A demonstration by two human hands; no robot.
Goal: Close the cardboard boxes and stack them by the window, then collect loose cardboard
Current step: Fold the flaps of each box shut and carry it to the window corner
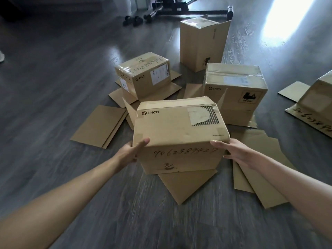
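The nearest box (179, 133) at centre frame reads "PICO" on top, "Made in China" near its right edge, and handwritten "9062389427" on its front. The box upper left (143, 76) and the box at right (235, 92) each show "PICO"; the latter's sticker is too small to read.

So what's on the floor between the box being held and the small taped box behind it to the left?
Head view: a loose cardboard sheet, with the held box's raised flap.

Dark wood-grain floor (53, 87), black dumbbells (133, 20), black metal stand base (194, 12)
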